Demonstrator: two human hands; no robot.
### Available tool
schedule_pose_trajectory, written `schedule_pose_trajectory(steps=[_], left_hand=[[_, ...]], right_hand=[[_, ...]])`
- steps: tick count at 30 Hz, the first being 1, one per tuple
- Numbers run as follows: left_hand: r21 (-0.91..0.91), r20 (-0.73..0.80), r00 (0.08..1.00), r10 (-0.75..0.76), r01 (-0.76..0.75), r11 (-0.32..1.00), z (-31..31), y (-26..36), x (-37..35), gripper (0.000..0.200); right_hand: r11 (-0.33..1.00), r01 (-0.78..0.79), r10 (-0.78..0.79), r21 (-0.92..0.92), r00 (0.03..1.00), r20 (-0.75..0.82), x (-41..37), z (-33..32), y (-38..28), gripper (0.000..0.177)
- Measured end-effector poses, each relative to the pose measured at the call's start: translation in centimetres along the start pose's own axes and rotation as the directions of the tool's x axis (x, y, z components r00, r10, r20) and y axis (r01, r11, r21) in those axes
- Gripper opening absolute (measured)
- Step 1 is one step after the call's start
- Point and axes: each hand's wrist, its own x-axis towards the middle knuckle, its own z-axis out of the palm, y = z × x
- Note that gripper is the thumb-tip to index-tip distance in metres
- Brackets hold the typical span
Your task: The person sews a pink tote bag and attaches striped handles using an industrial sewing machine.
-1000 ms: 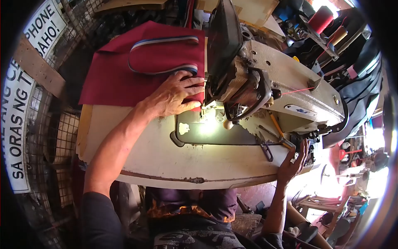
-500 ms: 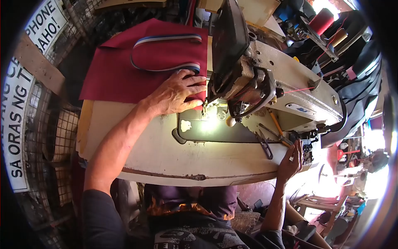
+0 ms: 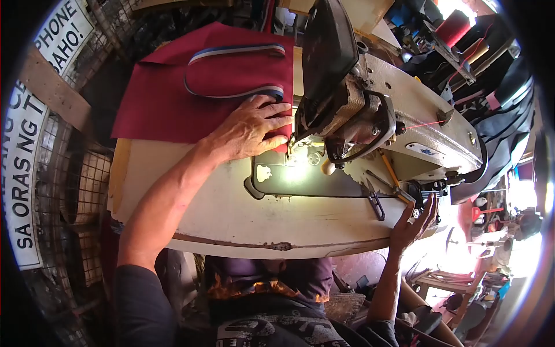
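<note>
My left hand lies flat with fingers spread on a maroon fabric panel, close to the sewing machine's needle area. Under its fingertips passes one end of a striped strap in white, blue and dark tones, which loops across the fabric. The fabric's right edge sits beside the presser foot of the sewing machine. My right hand is at the right end of the table, fingers stretched apart and holding nothing visible. Nearest to it are thread snips and a yellow-orange handled tool.
The pale tabletop has a worn front edge. A lamp lights the dark machine bed plate. Red thread comes from a spool at upper right. Dark material hangs behind the machine. A wire grille and lettered signs stand at left.
The fingers of my right hand have spread and lifted a little. The view has shifted slightly; my left hand and the fabric keep about the same place by the machine.
</note>
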Motion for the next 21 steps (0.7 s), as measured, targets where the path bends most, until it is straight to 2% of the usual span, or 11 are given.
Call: schedule_pose_trajectory(steps=[6,7,10,11,13,15,17,18,19,20,21], left_hand=[[0.053,-0.042,0.999,-0.005,0.008,0.999,0.9,-0.5,0.0,0.035],[0.132,-0.056,0.993,0.105,-0.097,0.986,0.6,-0.6,-0.1,0.033],[0.164,-0.091,0.994,0.058,-0.043,0.986,0.7,-0.6,0.0,0.032],[0.114,-0.140,0.990,0.017,-0.001,0.994,0.7,-0.4,0.0,0.031],[0.038,-0.052,0.994,-0.095,0.097,0.995,0.1,-0.6,-0.1,0.030],[0.024,-0.021,0.989,-0.148,0.148,0.989,-0.4,-0.4,-0.6,0.030],[0.128,-0.131,0.989,-0.073,0.090,0.988,0.1,-0.4,-1.7,0.030],[0.184,-0.181,0.983,-0.032,0.066,0.981,0.3,-0.5,-2.5,0.030],[0.269,-0.136,0.990,-0.042,0.077,0.960,0.4,-0.8,-3.4,0.032],[0.256,-0.162,0.982,-0.094,0.134,0.957,-0.4,-0.7,-4.6,0.033],[0.241,-0.185,0.972,-0.148,0.191,0.952,-1.4,-0.7,-6.1,0.035]], right_hand=[[1.000,0.010,-0.010,-0.006,1.000,-0.005,-0.2,0.1,0.1,0.048],[1.000,0.010,-0.010,0.006,1.000,-0.006,-0.3,0.1,0.4,0.047],[1.000,0.005,-0.005,-0.003,0.999,-0.039,-0.7,0.2,0.6,0.044],[1.000,0.018,-0.018,0.002,0.999,-0.051,-0.8,0.2,0.8,0.043],[0.996,0.083,-0.085,-0.016,0.993,-0.081,-0.7,0.1,0.3,0.036],[0.986,0.108,-0.111,0.125,0.994,0.014,-1.2,0.2,0.7,0.034],[0.962,0.111,-0.154,0.251,0.976,0.156,-0.9,0.1,0.4,0.033],[0.964,0.129,-0.192,0.232,0.943,0.271,-0.8,-0.4,-0.2,0.038],[0.939,0.126,-0.232,0.321,0.919,0.319,-0.6,-0.7,-1.5,0.038],[0.906,0.116,-0.278,0.407,0.888,0.366,-0.4,-0.8,-2.8,0.039],[0.889,0.250,-0.376,0.385,0.877,0.300,0.2,-0.6,-3.9,0.041]])
